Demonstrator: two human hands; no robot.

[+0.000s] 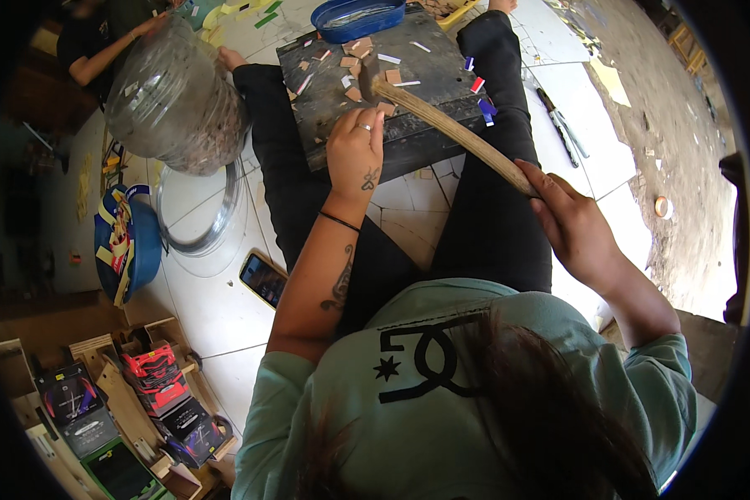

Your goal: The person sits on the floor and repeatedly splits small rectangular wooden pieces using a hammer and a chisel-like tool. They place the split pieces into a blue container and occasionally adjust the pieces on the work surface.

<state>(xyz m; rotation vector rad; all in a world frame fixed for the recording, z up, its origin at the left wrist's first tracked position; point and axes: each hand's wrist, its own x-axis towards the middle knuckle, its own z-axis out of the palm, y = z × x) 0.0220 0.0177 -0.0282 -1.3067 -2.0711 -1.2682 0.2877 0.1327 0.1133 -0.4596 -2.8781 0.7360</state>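
My right hand [571, 221] grips the pale wooden handle of a hammer [458, 133] near its end. The hammer's dark head [369, 77] is over a low dark board [325, 125] between my legs. Just on the near side of the head is my left hand [354, 154], its fingers closed at the board. Whatever those fingers hold is hidden. Small brown pieces [357, 47] lie scattered on the board, with thin white strips [389, 59] and a few blue and red scraps [477, 85] toward its right edge.
Beyond the board sits a blue oval tub [358, 21]. Leftward are a large clear plastic container [175, 100], coiled clear line [196, 242], a phone [263, 277] and a blue bucket [146, 250] of strips. Pliers [562, 129] lie right. A co-worker's arm [108, 62] shows far left.
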